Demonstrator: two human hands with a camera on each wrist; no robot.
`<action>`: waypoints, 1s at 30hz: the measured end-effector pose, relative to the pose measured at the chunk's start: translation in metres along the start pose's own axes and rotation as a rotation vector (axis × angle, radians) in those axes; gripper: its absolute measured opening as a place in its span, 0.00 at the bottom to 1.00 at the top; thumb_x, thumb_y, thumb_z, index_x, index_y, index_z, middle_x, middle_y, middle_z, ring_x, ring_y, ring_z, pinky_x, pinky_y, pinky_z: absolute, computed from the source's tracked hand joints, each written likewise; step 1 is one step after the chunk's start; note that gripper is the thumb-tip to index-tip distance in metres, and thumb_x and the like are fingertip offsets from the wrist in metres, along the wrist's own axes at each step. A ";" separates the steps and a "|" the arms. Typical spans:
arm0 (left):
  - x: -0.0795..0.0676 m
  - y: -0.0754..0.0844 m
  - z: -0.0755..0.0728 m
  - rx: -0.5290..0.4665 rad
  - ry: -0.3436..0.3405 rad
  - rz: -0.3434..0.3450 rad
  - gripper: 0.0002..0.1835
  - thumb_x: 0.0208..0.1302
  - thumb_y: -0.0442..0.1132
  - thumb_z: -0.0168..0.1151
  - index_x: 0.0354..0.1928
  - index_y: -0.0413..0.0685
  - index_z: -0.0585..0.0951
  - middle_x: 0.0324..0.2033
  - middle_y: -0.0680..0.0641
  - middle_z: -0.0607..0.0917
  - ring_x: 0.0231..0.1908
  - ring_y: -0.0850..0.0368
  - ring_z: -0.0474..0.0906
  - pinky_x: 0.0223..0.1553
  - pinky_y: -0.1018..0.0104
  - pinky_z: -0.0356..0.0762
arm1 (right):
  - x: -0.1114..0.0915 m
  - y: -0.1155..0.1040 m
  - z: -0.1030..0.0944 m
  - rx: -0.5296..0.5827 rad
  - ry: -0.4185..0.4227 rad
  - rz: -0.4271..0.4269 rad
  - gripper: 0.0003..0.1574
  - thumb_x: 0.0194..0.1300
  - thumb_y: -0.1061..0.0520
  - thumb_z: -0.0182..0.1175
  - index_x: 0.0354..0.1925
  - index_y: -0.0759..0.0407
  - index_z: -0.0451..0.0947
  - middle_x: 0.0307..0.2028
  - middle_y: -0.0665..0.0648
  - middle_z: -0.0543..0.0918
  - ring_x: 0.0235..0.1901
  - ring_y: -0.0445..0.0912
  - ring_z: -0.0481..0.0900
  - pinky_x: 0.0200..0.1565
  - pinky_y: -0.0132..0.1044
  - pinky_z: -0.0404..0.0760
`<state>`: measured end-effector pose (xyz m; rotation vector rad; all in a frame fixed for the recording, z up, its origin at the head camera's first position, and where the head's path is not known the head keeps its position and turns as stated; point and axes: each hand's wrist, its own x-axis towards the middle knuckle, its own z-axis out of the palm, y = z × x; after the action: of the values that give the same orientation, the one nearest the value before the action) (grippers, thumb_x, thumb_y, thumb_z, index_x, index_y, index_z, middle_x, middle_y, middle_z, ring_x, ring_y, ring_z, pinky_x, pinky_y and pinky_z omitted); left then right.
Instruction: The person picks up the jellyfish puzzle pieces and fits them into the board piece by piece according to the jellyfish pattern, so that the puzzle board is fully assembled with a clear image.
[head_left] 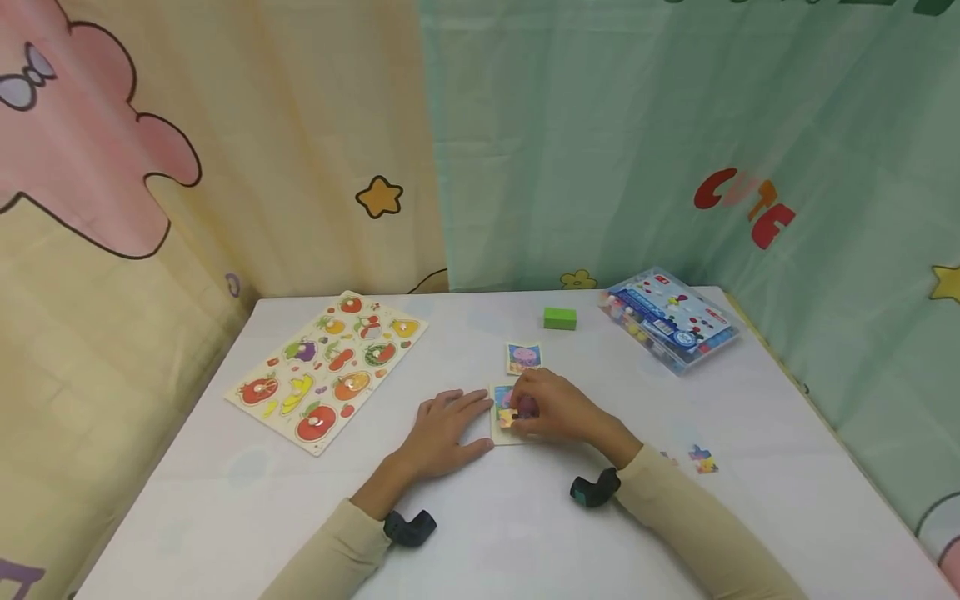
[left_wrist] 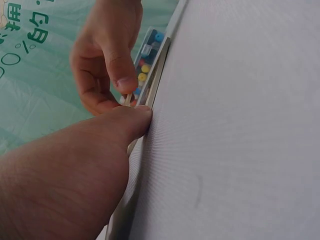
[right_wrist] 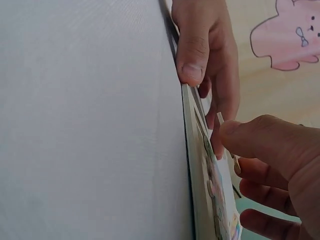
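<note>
A small picture jigsaw board (head_left: 501, 437) with a pale wooden border lies on the white table. My right hand (head_left: 557, 406) is over it and pinches a thin puzzle piece (right_wrist: 220, 119) between thumb and fingers. That hand hides much of the board's right side; colourful pieces show in its upper left. My left hand (head_left: 444, 435) rests at the board's left edge, fingers extended and spread. Its thumb touches the border, as the right wrist view shows. Just behind the board is a small square picture card (head_left: 523, 357). Loose puzzle pieces (head_left: 703, 459) lie beside my right forearm.
A fruit peg-puzzle board (head_left: 288, 425) lies at the left. Toward the back stands a green block (head_left: 559, 318). A clear plastic case of colourful beads (head_left: 671, 321) sits at the back right. Printed curtains (head_left: 525, 167) hang behind the table.
</note>
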<state>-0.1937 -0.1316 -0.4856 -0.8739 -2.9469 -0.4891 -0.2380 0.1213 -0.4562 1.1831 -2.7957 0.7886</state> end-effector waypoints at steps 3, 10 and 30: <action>0.002 0.001 -0.001 -0.002 0.005 0.002 0.36 0.70 0.63 0.57 0.75 0.57 0.69 0.74 0.54 0.65 0.71 0.45 0.58 0.63 0.40 0.57 | 0.001 -0.001 0.004 0.012 -0.010 0.009 0.12 0.55 0.51 0.77 0.36 0.48 0.83 0.38 0.43 0.76 0.38 0.40 0.71 0.40 0.38 0.74; 0.004 -0.001 0.000 0.018 0.006 -0.004 0.36 0.70 0.63 0.57 0.74 0.58 0.69 0.74 0.54 0.66 0.71 0.46 0.58 0.63 0.40 0.58 | -0.001 0.004 0.010 0.019 -0.028 0.003 0.14 0.56 0.48 0.77 0.37 0.47 0.84 0.41 0.43 0.78 0.42 0.40 0.73 0.45 0.41 0.73; 0.002 -0.002 0.004 -0.003 0.005 -0.010 0.36 0.70 0.63 0.57 0.75 0.58 0.69 0.75 0.54 0.65 0.71 0.45 0.57 0.63 0.39 0.57 | -0.002 0.006 0.014 0.014 0.003 -0.068 0.12 0.58 0.51 0.76 0.41 0.48 0.87 0.43 0.46 0.79 0.44 0.43 0.73 0.44 0.42 0.71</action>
<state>-0.1964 -0.1309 -0.4900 -0.8580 -2.9482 -0.4958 -0.2378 0.1196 -0.4713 1.2711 -2.7358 0.8057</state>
